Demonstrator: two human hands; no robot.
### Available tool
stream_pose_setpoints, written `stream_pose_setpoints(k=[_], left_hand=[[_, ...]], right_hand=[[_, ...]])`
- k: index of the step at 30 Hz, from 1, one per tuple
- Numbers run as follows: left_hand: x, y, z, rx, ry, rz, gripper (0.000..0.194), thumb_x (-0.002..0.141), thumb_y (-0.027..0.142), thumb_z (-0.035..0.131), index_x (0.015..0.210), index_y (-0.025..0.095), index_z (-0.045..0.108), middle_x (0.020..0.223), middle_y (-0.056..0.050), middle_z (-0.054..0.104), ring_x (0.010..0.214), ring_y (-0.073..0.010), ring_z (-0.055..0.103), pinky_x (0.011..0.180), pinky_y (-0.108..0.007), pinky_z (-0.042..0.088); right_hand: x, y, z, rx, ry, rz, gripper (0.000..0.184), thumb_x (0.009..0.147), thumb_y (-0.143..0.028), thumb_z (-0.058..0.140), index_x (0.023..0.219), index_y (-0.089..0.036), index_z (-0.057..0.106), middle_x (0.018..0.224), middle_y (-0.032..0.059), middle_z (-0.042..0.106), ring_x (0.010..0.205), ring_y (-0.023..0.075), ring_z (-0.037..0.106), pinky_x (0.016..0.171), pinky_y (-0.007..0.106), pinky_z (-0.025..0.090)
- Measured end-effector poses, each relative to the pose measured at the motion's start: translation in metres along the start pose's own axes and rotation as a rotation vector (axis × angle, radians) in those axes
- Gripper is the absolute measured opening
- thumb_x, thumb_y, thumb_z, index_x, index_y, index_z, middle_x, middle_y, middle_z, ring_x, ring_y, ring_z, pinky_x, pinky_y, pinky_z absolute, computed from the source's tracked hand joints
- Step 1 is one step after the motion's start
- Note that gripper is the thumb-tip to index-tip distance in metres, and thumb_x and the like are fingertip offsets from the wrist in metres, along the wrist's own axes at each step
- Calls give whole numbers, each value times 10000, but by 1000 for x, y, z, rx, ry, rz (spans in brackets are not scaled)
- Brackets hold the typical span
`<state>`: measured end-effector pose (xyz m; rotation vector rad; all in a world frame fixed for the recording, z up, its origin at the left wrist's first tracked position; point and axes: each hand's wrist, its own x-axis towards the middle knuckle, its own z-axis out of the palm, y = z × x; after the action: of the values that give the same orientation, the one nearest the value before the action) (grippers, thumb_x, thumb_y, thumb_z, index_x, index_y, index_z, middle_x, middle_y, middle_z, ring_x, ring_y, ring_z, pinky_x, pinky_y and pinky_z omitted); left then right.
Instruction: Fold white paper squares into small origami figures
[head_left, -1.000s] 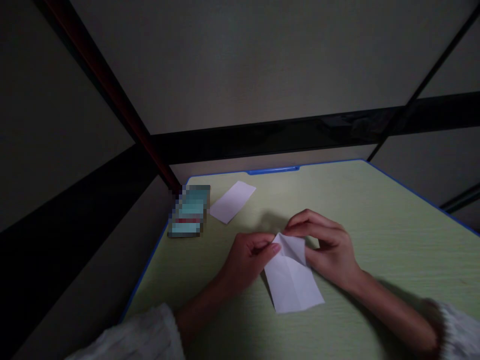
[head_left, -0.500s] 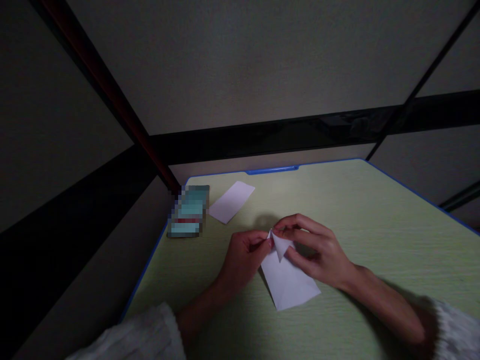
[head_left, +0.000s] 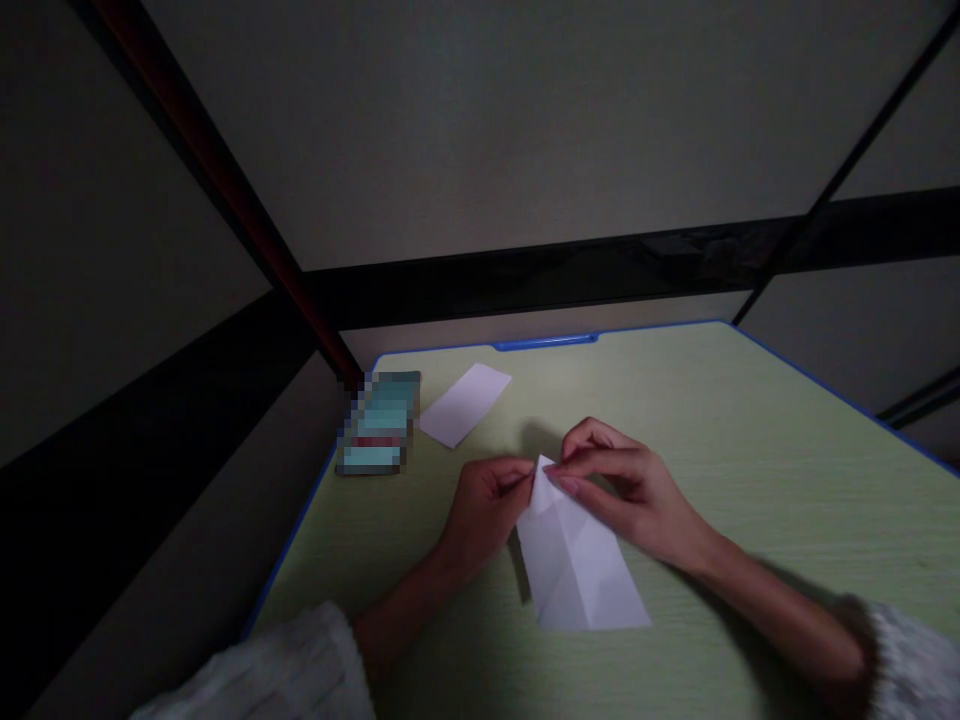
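Observation:
A white sheet of paper (head_left: 577,570), creased and folded to a point at its far end, slants down toward me above the table. My left hand (head_left: 487,505) pinches the left side of the pointed end between thumb and fingers. On the other side, my right hand (head_left: 622,490) has its thumb and fingertips closed on the paper just below the tip. Creases run down the middle of the sheet, and its wide end flares toward the table's near side. The fingertips partly hide the folded tip.
A light wood-grain table (head_left: 750,430) with a blue rim lies below. At its back left are a white rectangular piece of paper (head_left: 465,404) and a pixelated phone-like object (head_left: 380,425). A blue strip (head_left: 546,342) sits at the far edge, with a panelled wall behind.
The small flap that stuck out between my hands no longer shows. The paper has turned a little, showing its central crease, and my right fingers have drawn together at its edge.

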<state>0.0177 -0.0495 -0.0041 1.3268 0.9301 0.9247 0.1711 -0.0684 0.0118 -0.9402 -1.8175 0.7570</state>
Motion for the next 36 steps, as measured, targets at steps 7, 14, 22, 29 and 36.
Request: stream_pose_setpoints(k=[7, 14, 22, 29, 36], left_hand=[[-4, 0, 2, 78, -98, 27, 177, 670, 217, 534, 592, 110, 651, 490, 8, 526, 478, -72, 416, 458, -174, 306], [-4, 0, 1, 39, -102, -41, 194, 638, 282, 589, 579, 107, 648, 479, 4, 534, 466, -76, 422, 445, -177, 297], [-2, 6, 1, -63, -92, -98, 186, 575, 282, 636, 533, 101, 622, 478, -2, 556, 452, -71, 437, 445, -178, 296], [-1, 6, -1, -97, -60, -164, 179, 545, 275, 661, 563, 104, 613, 523, -2, 593, 466, -77, 472, 461, -184, 326], [0, 4, -3, -124, -11, -189, 184, 513, 261, 697, 567, 106, 614, 528, -5, 608, 473, -83, 495, 464, -184, 342]], right_hand=[[5, -3, 7, 379, 71, 430, 216, 639, -317, 640, 630, -140, 516, 527, -38, 467, 463, 57, 414, 423, 187, 320], [5, -2, 5, 378, -86, 514, 336, 677, -441, 582, 602, -138, 457, 501, -55, 426, 431, 39, 355, 405, 175, 256], [4, 0, 1, 347, -165, 488, 335, 729, -455, 518, 634, -143, 439, 533, -42, 427, 456, 50, 359, 415, 181, 253], [-2, 5, 10, 392, -152, 492, 267, 749, -416, 516, 729, -168, 418, 447, -99, 351, 370, 31, 271, 356, 151, 178], [4, 3, 4, 531, -176, 564, 264, 706, -382, 568, 788, -142, 496, 500, -67, 437, 386, 37, 342, 360, 161, 237]])
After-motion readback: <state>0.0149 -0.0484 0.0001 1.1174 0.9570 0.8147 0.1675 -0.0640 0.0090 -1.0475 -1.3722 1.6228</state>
